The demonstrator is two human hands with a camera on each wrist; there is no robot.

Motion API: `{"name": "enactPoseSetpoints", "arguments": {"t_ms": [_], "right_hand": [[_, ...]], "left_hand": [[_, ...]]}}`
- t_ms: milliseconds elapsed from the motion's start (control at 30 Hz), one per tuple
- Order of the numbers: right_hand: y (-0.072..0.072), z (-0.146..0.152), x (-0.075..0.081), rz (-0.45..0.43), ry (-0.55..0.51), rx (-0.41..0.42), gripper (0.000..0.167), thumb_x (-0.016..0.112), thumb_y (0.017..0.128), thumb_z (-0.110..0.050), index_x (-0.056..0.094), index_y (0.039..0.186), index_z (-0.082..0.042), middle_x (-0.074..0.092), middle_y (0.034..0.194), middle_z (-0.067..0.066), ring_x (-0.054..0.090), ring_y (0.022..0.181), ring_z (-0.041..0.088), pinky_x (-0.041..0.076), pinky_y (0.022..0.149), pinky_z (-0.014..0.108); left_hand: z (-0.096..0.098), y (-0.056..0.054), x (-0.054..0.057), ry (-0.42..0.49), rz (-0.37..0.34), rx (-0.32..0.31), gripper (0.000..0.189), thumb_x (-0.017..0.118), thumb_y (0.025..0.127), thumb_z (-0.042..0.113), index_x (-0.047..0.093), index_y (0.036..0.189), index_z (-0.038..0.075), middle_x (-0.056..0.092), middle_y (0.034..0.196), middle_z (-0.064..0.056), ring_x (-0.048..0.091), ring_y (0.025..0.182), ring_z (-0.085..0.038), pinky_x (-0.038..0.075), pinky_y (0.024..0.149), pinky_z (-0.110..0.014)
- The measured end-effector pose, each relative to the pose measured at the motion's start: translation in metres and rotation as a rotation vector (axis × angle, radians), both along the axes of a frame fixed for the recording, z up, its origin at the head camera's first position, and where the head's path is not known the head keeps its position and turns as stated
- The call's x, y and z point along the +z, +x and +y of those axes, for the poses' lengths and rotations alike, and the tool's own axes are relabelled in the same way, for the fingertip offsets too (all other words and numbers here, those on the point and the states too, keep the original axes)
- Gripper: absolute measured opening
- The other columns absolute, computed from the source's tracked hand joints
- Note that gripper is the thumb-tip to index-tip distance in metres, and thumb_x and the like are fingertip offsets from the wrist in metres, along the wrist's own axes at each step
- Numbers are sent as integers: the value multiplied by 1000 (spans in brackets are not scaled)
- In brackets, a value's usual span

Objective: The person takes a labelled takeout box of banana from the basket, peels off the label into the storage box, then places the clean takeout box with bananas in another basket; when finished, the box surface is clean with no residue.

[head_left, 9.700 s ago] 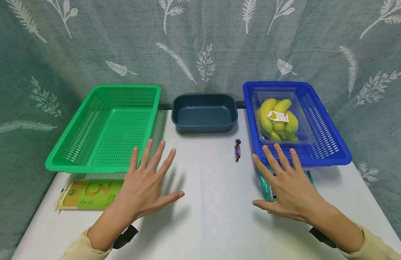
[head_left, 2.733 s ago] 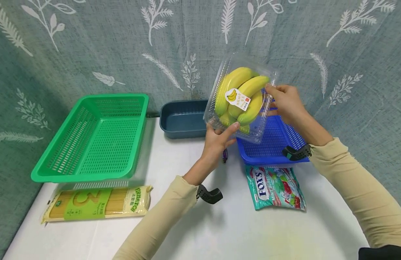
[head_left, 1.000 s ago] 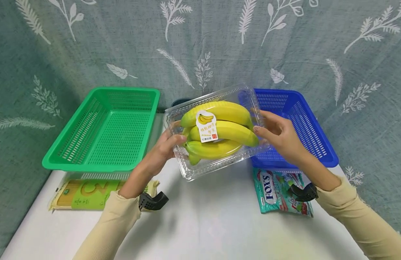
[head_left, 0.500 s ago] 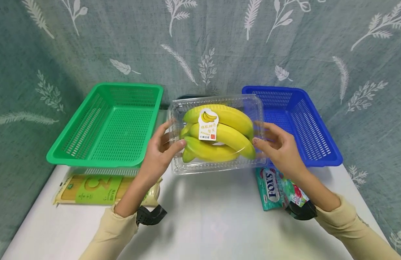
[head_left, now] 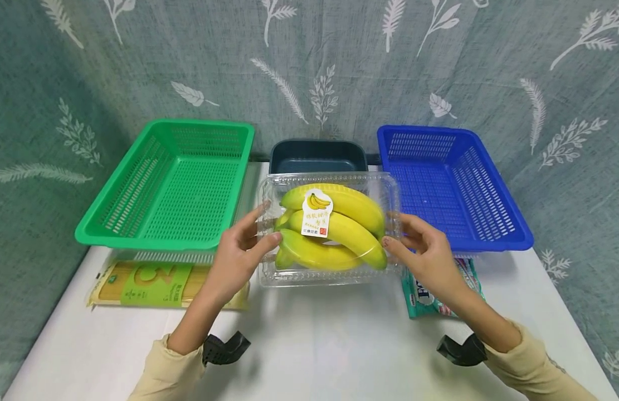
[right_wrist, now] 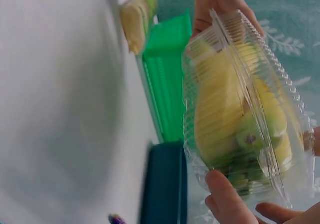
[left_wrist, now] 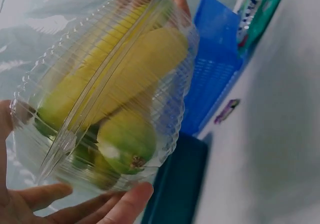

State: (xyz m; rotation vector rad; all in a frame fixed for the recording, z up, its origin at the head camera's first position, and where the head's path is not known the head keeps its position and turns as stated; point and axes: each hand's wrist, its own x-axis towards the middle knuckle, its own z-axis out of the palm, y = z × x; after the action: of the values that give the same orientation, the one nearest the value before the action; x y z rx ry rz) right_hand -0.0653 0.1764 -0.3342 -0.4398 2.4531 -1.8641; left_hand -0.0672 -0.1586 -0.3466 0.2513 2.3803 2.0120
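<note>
Both hands hold a clear plastic box of bananas [head_left: 329,275] level above the middle of the table, its label facing up. My left hand [head_left: 241,250] grips the left end, thumb on the lid; my right hand [head_left: 424,256] grips the right end likewise. Through the box's ridged side in the left wrist view, yellow bananas [left_wrist: 127,79] with green tips show. The right wrist view shows the bananas [right_wrist: 220,109] from the other end. A purple wrapped candy [left_wrist: 227,111] lies on the table, hidden under the box in the head view.
A green basket [head_left: 144,244] stands at left, a blue basket [head_left: 485,245] at right. Between them at the back is a dark teal tray [head_left: 319,146]. A spaghetti pack [head_left: 149,284] lies before the green basket, a Fox's candy bag [head_left: 417,301] before the blue one.
The banana box came out of the blue basket, held by both hands. It moved left to the middle, turned so the bananas lie crosswise, then levelled and came lower in view.
</note>
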Motion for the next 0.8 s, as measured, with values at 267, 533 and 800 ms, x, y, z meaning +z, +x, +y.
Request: {"name": "enactPoseSetpoints", "arguments": {"t_ms": [267, 533, 800], "right_hand": [[13, -6, -15, -90, 82, -42, 52, 64, 99, -16, 46, 144, 2, 51, 141, 19, 55, 125, 36, 54, 90, 31], [19, -13, -34, -181, 63, -37, 47, 66, 98, -18, 52, 138, 3, 60, 128, 20, 62, 114, 32, 55, 86, 31], [21, -12, -46, -264, 67, -27, 43, 62, 101, -22, 53, 133, 5, 65, 120, 21, 68, 92, 18, 55, 66, 28]], "left_hand": [[0, 14, -15, 4, -127, 17, 66, 69, 94, 28, 41, 153, 14, 59, 132, -23, 66, 109, -36, 59, 79, -42], [1, 23, -30, -77, -200, 54, 53, 68, 96, 32, 51, 142, 13, 68, 112, -16, 67, 103, -28, 57, 78, -38], [6, 19, -46, -174, -244, 45, 51, 65, 97, 35, 52, 140, 10, 69, 115, -17, 68, 99, -25, 57, 72, -34]]}}
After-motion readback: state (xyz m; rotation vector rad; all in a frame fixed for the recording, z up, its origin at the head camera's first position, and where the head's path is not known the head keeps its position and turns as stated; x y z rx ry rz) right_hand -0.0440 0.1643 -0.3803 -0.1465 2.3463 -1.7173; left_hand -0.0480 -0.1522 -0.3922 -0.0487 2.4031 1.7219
